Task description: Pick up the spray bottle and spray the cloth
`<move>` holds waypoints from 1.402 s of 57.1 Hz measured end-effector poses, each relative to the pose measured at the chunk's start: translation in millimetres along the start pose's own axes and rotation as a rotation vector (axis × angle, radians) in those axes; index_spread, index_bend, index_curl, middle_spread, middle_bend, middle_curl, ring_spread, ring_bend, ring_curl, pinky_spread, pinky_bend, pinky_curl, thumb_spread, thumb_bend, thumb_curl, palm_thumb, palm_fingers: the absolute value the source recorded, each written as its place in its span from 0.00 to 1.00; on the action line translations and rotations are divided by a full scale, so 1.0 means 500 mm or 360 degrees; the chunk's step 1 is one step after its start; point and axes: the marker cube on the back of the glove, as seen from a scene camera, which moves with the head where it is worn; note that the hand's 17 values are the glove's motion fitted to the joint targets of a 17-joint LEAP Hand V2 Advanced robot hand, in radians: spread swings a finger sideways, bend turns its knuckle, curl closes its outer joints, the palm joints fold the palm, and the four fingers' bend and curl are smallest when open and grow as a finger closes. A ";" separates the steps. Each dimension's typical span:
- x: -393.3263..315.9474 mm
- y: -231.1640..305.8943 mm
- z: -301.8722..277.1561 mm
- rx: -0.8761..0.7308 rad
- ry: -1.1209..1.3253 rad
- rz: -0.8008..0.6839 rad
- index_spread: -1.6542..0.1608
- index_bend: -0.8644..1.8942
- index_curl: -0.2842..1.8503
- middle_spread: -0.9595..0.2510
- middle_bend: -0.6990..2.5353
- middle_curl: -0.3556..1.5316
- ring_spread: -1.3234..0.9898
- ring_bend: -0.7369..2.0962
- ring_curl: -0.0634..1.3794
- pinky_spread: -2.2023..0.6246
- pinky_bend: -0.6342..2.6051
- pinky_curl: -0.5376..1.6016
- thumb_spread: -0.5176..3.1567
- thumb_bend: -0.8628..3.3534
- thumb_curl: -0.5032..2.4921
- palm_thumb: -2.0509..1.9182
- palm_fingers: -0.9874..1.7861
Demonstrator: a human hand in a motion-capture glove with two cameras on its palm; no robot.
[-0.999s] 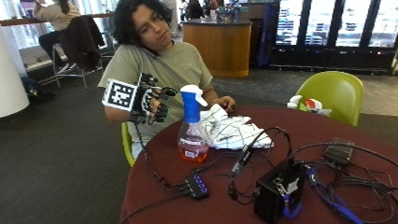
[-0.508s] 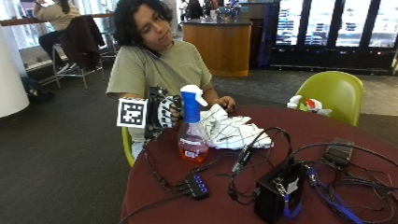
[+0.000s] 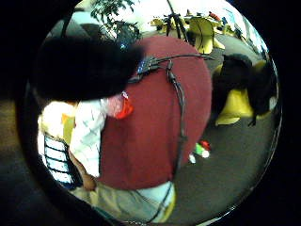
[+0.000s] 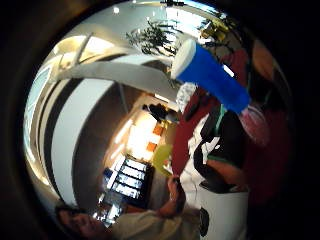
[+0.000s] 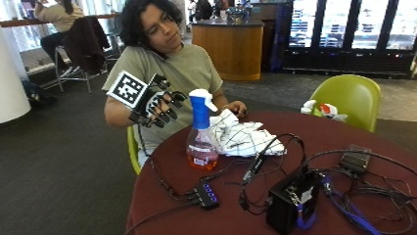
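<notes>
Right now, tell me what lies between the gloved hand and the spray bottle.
Nothing. In the outside view, the gloved hand hangs beside the spray bottle, fingers loosely curled, with only a bare gap of air between them.

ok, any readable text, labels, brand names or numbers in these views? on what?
None can be read.
Spray bottle: no label text visible.
Cloth: dark grid lines only, no words.
Black box on the table: small markings, too small to read.
Fridge doors behind: contents too blurred to read.
</notes>
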 end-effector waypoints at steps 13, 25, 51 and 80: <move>0.000 0.077 -0.088 -0.0373 0.0190 -0.0255 0.73 0.43 0.35 0.81 0.31 0.44 0.57 0.37 0.32 0.83 0.35 0.45 0.47 0.20 0.36 0.70 0.47; 0.026 0.115 -0.155 -0.0496 0.0607 -0.0392 0.70 0.40 0.32 0.79 0.27 0.39 0.56 0.34 0.27 0.85 0.32 0.42 0.47 0.20 0.34 0.67 0.44; 0.025 0.156 -0.198 -0.0656 0.0749 -0.0453 0.68 0.37 0.29 0.73 0.27 0.35 0.53 0.33 0.26 0.85 0.30 0.41 0.44 0.20 0.30 0.64 0.42; 0.068 -0.048 0.000 -0.0425 -0.0349 -0.0276 0.72 0.35 0.25 0.79 0.28 0.36 0.55 0.37 0.27 0.85 0.29 0.41 0.42 0.20 0.30 0.68 0.44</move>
